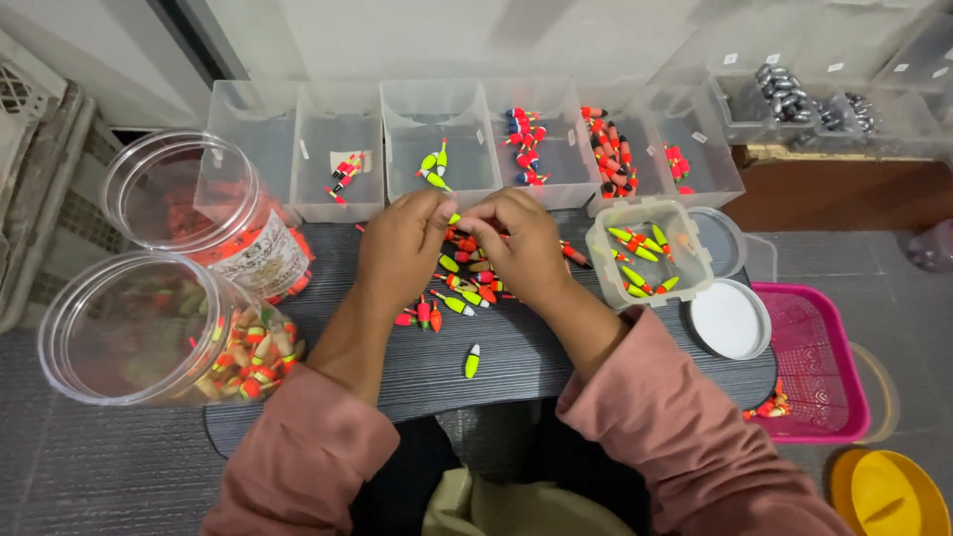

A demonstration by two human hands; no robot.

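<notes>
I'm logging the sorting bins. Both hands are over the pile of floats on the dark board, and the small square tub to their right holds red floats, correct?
Not quite. The head view shows the small square tub holding yellow-green floats, not red. Both hands, left and right, are over the pile of floats on the dark board.

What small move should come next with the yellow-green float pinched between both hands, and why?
Probably carry it with the left hand up to the clear bin right behind, since that bin already holds a few yellow-green floats. The right hand rests on the mixed pile of orange and yellow-green floats on the dark board, so it could stay there to pick another.
</notes>
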